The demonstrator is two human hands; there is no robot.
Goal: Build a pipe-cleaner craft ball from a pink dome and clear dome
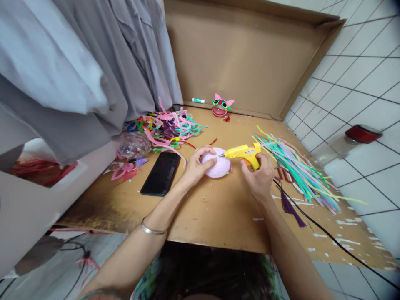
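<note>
My left hand [197, 166] is closed on the left edge of a pale lilac coiled disc [218, 167], its thumb lying on the disc's face. In my right hand [258, 175] is a yellow hot glue gun [243, 152], fingers wrapped round its handle. The gun's metal nozzle points left and meets the disc's upper face close to my left thumb; whether it touches cannot be made out. A pinkish edge shows beneath the disc. Something orange lies partly hidden behind my right fingers.
A black phone [160, 173] lies left, below a pile of pipe cleaners [171, 125]. Loose pipe cleaners [296, 166], scissors [285, 175], a purple tassel [290, 208] and a black cord [325, 236] are right. A pink-eared animal head [220, 106] and glue stick [198, 101] stand at the back.
</note>
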